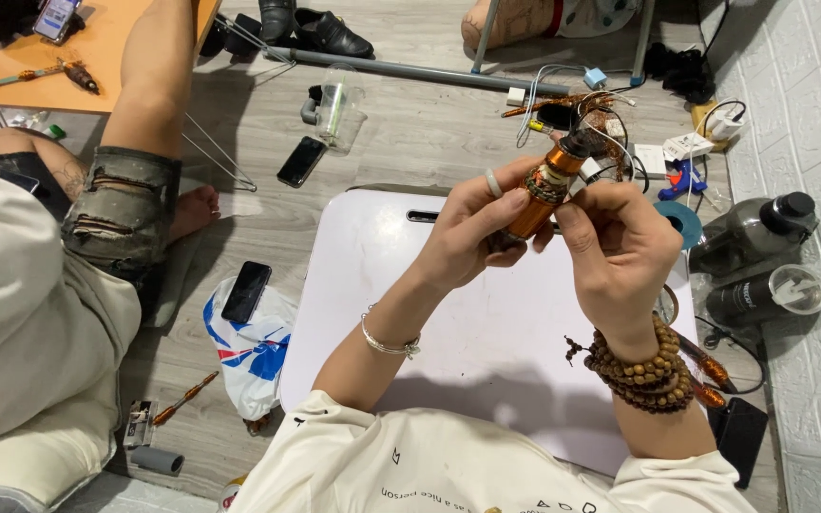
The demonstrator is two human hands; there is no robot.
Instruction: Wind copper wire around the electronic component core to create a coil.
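Two hands, left hand (472, 233) and right hand (620, 249), pinch one orange cylinder (545, 195) above one white board (353, 313).

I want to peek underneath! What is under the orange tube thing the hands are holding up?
Below the orange cylinder, held by the left hand and right hand, lies a white board. The hands cover the board right under it and the cylinder's lower end.

I see cream sleeves, a silver bangle (390, 344) on my left wrist, brown wooden beads (646, 372) on my right
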